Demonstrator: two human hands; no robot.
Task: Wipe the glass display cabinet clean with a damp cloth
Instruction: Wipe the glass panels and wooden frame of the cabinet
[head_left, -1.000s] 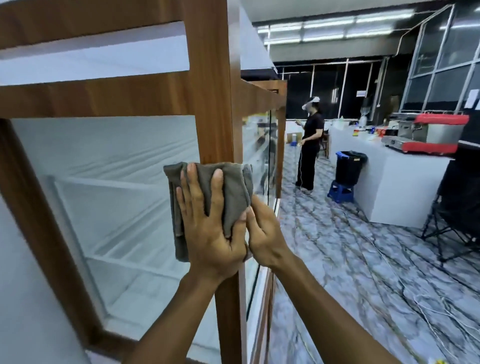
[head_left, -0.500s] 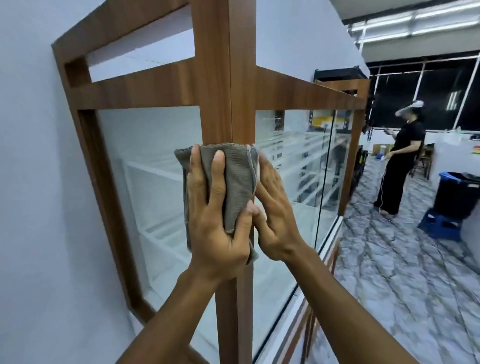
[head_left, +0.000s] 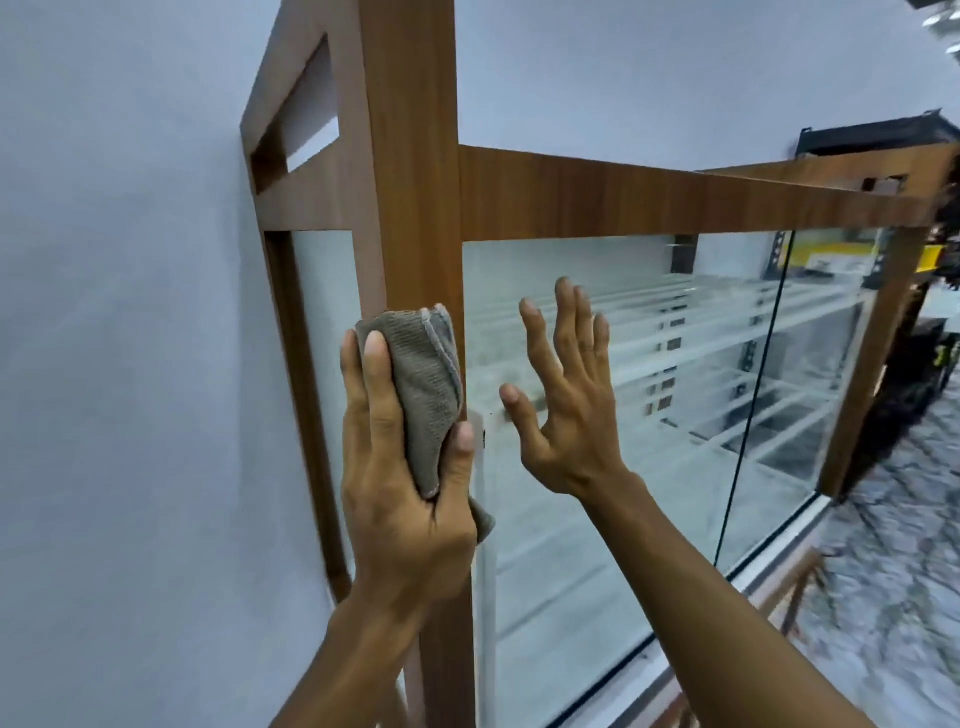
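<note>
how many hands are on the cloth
1. The left hand grips the cloth against the cabinet's wooden corner post; the right hand is spread open before the front glass, off the cloth.

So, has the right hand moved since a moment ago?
Yes. The right hand has shifted rightward, away from the wooden corner post and off the cloth, and now spreads open over the front glass.
</note>
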